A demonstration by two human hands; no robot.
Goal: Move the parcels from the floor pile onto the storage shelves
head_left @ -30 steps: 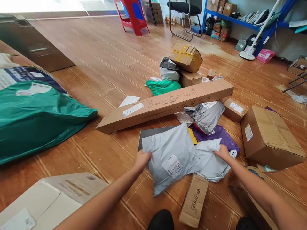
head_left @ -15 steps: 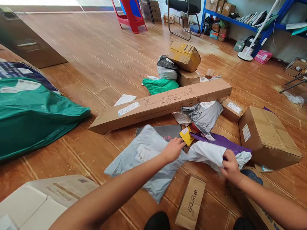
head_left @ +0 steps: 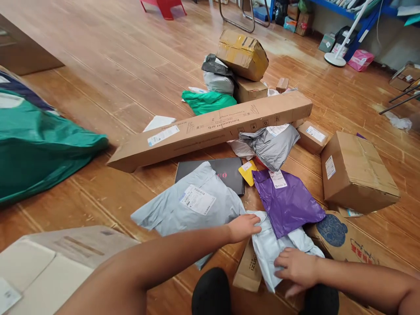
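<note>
Our left hand (head_left: 243, 228) and right hand (head_left: 297, 267) lie loosely spread at the flat pale-grey plastic mailer (head_left: 266, 253), partly beneath the shiny purple plastic mailer (head_left: 288, 201), so we best handle its edges gently and evenly.

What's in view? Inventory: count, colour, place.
mailing bags: two, pale grey, lower middle
purple bag: one, purple, on the right mailing bag
packet: one, yellow, behind purple bag
flat box: one, dark, beside packet
long box: one, brown, across middle
silver bag: one, silver, before long box
big green bag: one, green, far left
other boxes and bags: many, mixed, around the brown floor
stool: one, red, top edge
stand: one, white, upper right
parcel: one, pink, beside stand
shelf: one, blue, top right
shoes: two, black, bottom
left hand: one, bare, at right mailing bag
right hand: one, bare, same bag
</note>
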